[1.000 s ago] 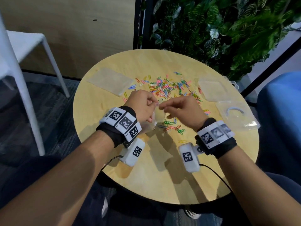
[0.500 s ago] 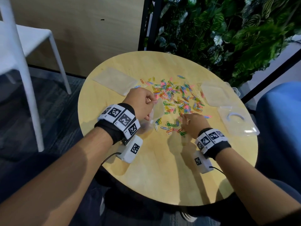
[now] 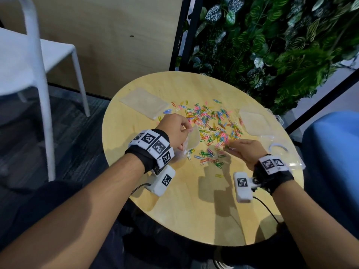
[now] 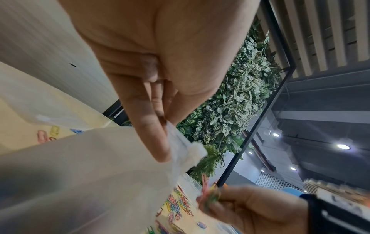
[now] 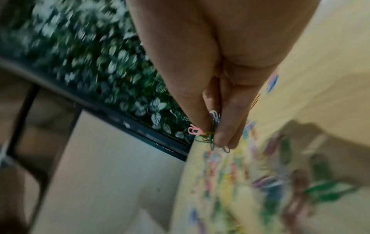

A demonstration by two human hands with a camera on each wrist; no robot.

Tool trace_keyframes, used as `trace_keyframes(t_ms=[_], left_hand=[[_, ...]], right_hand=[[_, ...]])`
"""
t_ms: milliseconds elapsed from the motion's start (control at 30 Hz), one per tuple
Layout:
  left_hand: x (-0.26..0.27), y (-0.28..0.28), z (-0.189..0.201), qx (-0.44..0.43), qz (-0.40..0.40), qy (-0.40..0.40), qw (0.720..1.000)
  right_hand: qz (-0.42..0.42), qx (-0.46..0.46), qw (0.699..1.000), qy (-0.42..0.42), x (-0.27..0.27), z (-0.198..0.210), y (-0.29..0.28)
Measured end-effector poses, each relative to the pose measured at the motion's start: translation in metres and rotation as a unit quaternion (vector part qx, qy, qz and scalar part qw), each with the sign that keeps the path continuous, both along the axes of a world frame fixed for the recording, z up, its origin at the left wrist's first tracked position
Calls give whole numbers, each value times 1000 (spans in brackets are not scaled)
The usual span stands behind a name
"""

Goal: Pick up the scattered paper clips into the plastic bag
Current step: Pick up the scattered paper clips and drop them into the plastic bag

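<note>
Nearest the person, the front half of the round bench [image 3: 194, 210] lies bare under the shadows of both arms, with one stray yellow clip [image 3: 219, 175] at about five o'clock from the main heap. Just beyond it the right hand [image 3: 245, 152] hangs above the bench, its grip closed on a small bunch of paper clips [image 5: 208, 134], pink, green and white wire poking out between thumb and fingertips; it was down among the clips half a second ago and has since come up with them. At about nine o'clock from it, the left hand [image 3: 173, 131] pinches the upper edge of the plastic bag [image 3: 191, 139], which hangs with its mouth turned toward the right hand, probably so the bunch can be dropped straight in; this hold looks unchanged from the earlier frame. Between and beyond the hands lies the loose heap of coloured clips [image 3: 211, 121], most of them still uncollected, so the job seems early. Farther off, a flat clear bag [image 3: 144, 102] rests at ten o'clock on the bench, another clear bag [image 3: 254, 121] at two o'clock, and a clear box [image 3: 281, 150] at three. Past the bench stand a white chair [image 3: 38, 55] and a wall of leaves [image 3: 272, 45].
</note>
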State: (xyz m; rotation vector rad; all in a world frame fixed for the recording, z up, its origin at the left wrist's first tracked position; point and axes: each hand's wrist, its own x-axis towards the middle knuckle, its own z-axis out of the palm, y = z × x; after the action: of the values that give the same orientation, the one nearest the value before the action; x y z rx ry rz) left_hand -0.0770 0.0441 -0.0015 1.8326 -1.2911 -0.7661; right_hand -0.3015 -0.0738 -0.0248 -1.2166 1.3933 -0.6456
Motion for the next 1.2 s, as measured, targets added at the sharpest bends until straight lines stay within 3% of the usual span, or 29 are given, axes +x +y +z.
trace_keyframes(t_ms=[67, 133, 333, 433, 500, 667, 800, 967, 1033, 1133, 1167, 1200], left_hand=[[-1, 0, -1, 0, -1, 0, 1000], [-3, -1, -2, 0, 0, -1, 1000], [-8, 0, -3, -8, -1, 22, 1000], [-7, 3, -2, -13, -5, 32, 999], [-6, 3, -1, -14, -7, 33, 999], [-6, 1, -1, -17, -9, 39, 999], [-5, -1, 0, -18, -3, 43, 999], [2, 5, 1, -17, 9, 56, 998], [10, 7, 4, -25, 27, 64, 997], [28, 13, 9, -33, 49, 61, 996], [35, 15, 10, -37, 58, 61, 996], [42, 18, 10, -41, 69, 63, 995]], right_hand=[[15, 68, 989, -130, 8, 17, 8], [46, 117, 974, -191, 22, 34, 17], [119, 143, 967, -174, 64, 43, 47], [127, 117, 977, -124, 74, 36, 53], [138, 53, 988, -51, 77, 31, 54], [164, -81, 981, 67, 85, 29, 57], [206, -81, 971, 86, 85, 34, 58], [184, -214, 955, 96, 71, 41, 52], [150, -201, 962, 104, 54, 36, 43], [166, -47, 953, 249, 22, 13, 37], [190, 4, 929, 319, 14, 2, 38], [235, 13, 881, 410, 10, -6, 43]])
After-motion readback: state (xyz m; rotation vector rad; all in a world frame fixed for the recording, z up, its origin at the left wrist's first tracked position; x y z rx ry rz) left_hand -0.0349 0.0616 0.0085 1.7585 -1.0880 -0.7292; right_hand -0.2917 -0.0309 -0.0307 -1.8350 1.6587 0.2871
